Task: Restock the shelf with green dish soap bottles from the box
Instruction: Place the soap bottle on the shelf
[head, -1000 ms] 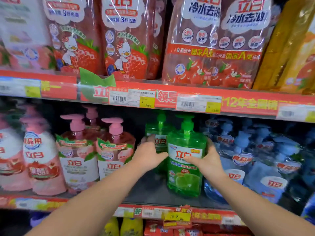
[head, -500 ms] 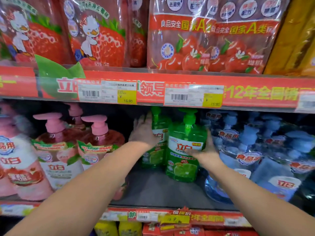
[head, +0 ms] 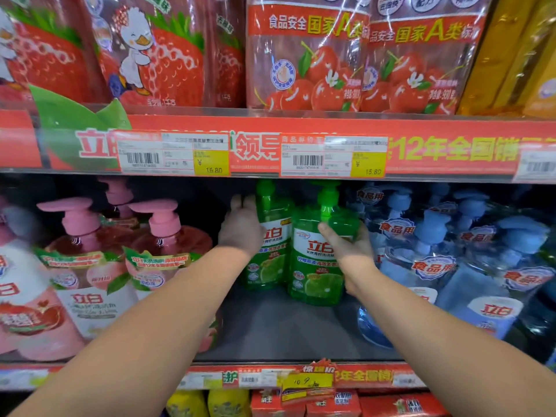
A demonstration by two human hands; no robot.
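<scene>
Since a second ago, both hands are reaching deeper under the upper shelf, and the right hand (head: 346, 243) is sitting higher on the front green bottle (head: 316, 266) than it did half a second ago. That hand is gripping this bottle at its shoulder: the thumb is lying across the top of the white label, while the fingers are wrapping round the bottle's right side, mostly hidden behind it. The bottle is standing upright, well back from the front edge of the shelf (head: 285, 329).

Just left of the front green bottle and slightly behind it, the rear green bottle (head: 270, 260) is standing upright too, the two touching or nearly so. The left hand (head: 242, 227) is lying open against that rear bottle's left side, fingers stretching up and back toward its pump; whether the fingertips are hooking behind it is not visible.

Further left of the front green bottle, pink pump bottles (head: 168, 236) are crowding the shelf. To its right, blue pump bottles (head: 436, 254) are standing close, just beside the right wrist. Above it, a red price strip (head: 258, 150) is carrying two yellow-cornered tags, and red refill pouches (head: 307, 55) are standing over that.
</scene>
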